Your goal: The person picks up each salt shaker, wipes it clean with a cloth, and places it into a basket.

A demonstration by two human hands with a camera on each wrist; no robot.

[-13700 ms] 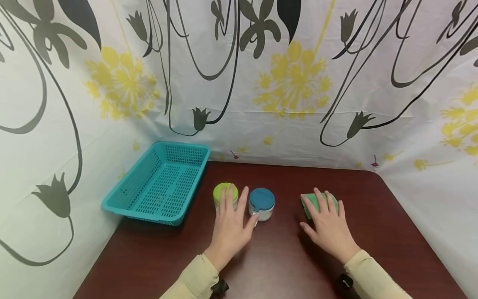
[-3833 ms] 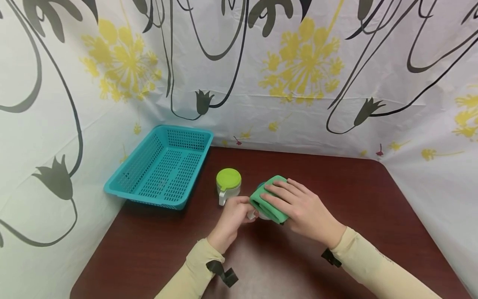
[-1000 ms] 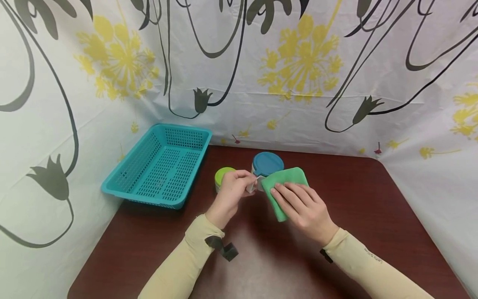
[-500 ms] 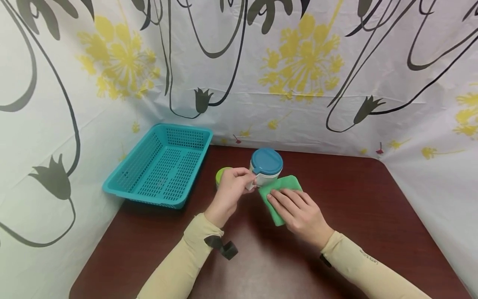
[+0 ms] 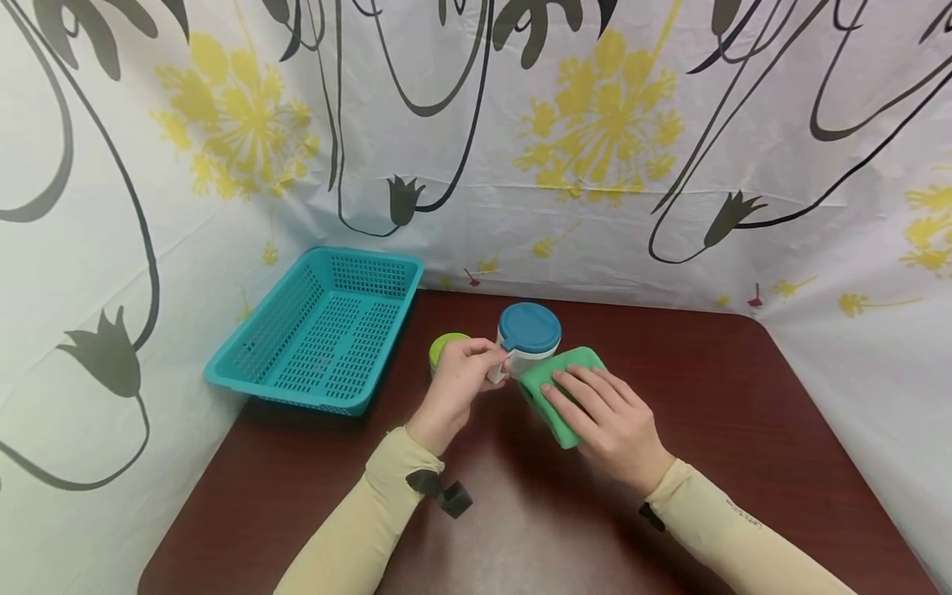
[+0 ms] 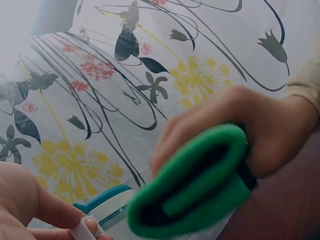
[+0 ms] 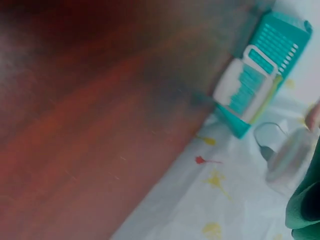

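Note:
A white lidded mug with a blue lid point(image 5: 530, 328) is held up by its handle, which my left hand point(image 5: 459, 378) pinches between thumb and fingers. My right hand point(image 5: 616, 420) grips a folded green cloth point(image 5: 541, 382) right at the mug's near right side. In the left wrist view the cloth point(image 6: 200, 185) appears as a thick fold, close beside the mug point(image 6: 112, 209). Behind my left hand stands a second mug with a lime-green lid point(image 5: 445, 344), partly hidden. The right wrist view shows this second mug's white handle point(image 7: 260, 60).
A turquoise perforated basket point(image 5: 335, 330) stands at the back left of the dark red-brown table point(image 5: 714, 397). White fabric with printed flowers point(image 5: 476, 165) hangs behind the table and along its sides.
Earlier both hands lay open over the mugs and cloth. Since then the right hand took the cloth and the left the blue-lidded mug's handle. Lately mug and cloth shift slightly against each other.

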